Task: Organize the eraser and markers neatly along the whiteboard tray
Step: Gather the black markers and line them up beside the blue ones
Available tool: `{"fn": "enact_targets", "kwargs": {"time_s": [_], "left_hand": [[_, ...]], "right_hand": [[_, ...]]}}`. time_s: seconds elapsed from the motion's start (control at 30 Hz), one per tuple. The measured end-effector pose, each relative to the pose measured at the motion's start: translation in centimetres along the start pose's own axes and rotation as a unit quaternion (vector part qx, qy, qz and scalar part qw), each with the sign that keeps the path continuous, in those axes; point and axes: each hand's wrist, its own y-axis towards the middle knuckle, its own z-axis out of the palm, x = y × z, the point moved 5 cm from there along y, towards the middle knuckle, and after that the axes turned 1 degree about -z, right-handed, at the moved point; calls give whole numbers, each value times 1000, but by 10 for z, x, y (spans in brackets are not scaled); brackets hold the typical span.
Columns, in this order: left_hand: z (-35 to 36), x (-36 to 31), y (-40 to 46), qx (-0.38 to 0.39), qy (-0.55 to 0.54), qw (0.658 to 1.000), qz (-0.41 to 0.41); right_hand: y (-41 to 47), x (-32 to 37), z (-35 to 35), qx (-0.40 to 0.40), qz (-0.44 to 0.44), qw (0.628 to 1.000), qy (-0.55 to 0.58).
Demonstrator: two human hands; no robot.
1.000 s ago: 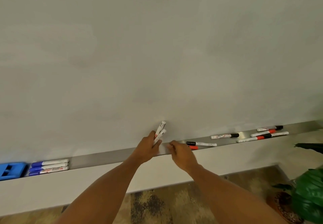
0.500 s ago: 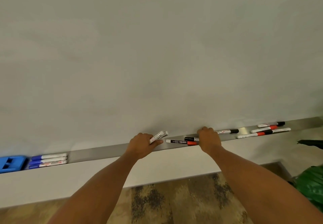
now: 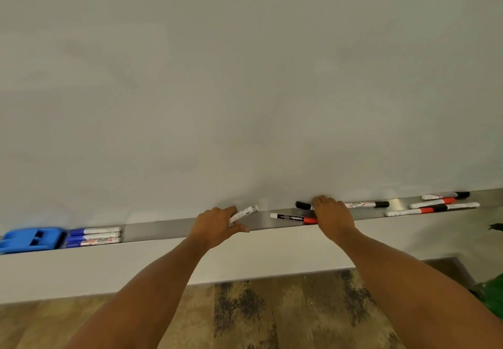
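Observation:
A long metal tray runs under the whiteboard. At its far left sits a blue eraser, with three blue-capped markers lined up beside it. My left hand is shut on white markers above the tray's middle. My right hand lies over a black-capped marker and the red end of a marker with a black label. Whether the fingers grip either one is hidden. Further right lie a black-capped marker and several red and black markers.
The whiteboard fills the upper view. A white ledge runs below the tray, with patterned carpet underneath. Green plant leaves show at the lower right edge.
My right hand moved right along the tray and now rests over the black-capped marker. My left hand lowered its markers from upright to nearly level with the tray.

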Motion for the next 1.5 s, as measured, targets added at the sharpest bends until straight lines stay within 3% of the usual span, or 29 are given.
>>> {"fn": "enact_targets", "kwargs": {"time_s": [0.23,0.5,0.87,1.5], "left_hand": [[-9,20,-13,-63,74,995,39],[-12,63,-30,-20,117,990,79],[-11,141,-46,-30,172,980,95],[6,205,-60,-35,230,971,61]], "right_hand": [[-1,47,-20,-53,-129,988,62],[9,137,-47,-65,-205,967,138],[24,246,-54,-59,-238,953,179],[45,333,-45,-31,-259,947,188]]}}
